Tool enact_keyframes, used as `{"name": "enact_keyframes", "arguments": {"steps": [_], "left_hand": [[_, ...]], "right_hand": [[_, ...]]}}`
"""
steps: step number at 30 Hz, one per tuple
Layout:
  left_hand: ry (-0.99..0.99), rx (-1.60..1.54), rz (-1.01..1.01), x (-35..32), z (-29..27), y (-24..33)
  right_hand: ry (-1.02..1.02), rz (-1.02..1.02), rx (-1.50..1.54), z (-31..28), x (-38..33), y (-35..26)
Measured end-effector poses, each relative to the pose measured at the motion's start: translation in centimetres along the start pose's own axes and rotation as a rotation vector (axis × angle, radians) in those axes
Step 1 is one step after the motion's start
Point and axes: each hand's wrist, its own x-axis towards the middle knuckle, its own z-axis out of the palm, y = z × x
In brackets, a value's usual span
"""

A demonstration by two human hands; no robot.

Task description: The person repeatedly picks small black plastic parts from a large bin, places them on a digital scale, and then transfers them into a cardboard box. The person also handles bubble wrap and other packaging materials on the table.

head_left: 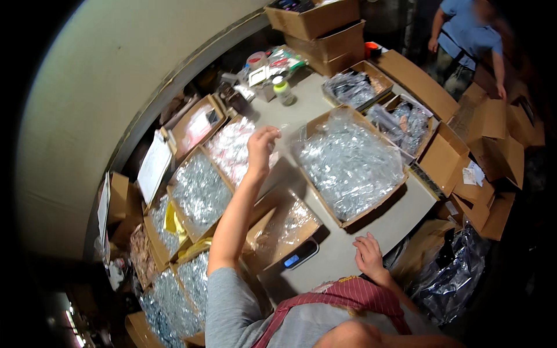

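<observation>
My left hand (264, 148) is raised over the middle of the table, its fingers bent together. Thin clear plastic shows faintly beside the fingertips, but I cannot make out what they hold. To its right sits a wide cardboard tray (343, 223) heaped with clear plastic packets (351, 159). Below the left forearm, an open cardboard box (270, 246) holds a few clear packets and stands by a small scale with a lit display (292, 261). At the table's near edge, my right hand (369, 255) has its fingers apart and nothing in them.
Boxes of clear packets (202, 188) line the left side. A bottle with a pale cap (282, 91) stands at the back near stacked cartons (325, 43). Cardboard boxes (493, 136) and a dark plastic bag (455, 272) lie right. A person in blue (471, 35) stands far right.
</observation>
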Motion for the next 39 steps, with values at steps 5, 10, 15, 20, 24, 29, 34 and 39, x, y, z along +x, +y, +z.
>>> {"name": "enact_keyframes", "arguments": {"steps": [5,10,15,20,24,29,34,39], "left_hand": [[-0.026,-0.145,-0.185,-9.1,-5.7,4.2],[-0.360,0.371,-0.178,-18.2,-8.4,3.3],[-0.042,0.482,-0.186,-25.3,-15.1,2.1],[0.485,1.300,-0.203,-33.0,-25.4,-2.3],[0.846,1.683,-0.237,-37.1,-28.3,-1.2],[0.651,1.059,-0.315,-42.0,-35.7,-4.9],[0.839,0.106,0.017,-43.2,-35.7,-3.3],[0.778,-0.891,0.081,-46.0,-38.6,-2.5]], "right_hand": [[-0.025,0.025,0.001,0.2,0.1,-0.7],[-0.076,0.023,-0.040,0.9,-0.7,-0.3],[-0.082,-0.021,-0.042,1.0,-0.5,-0.5],[-0.076,-0.034,-0.071,1.4,-0.5,-1.3],[-0.065,-0.015,-0.090,1.8,-0.8,-1.4],[-0.033,0.039,-0.117,3.2,-0.9,-1.8],[0.102,0.111,-0.240,5.9,-2.4,-3.4],[0.082,0.087,-0.282,9.3,-3.3,-7.1]]}}
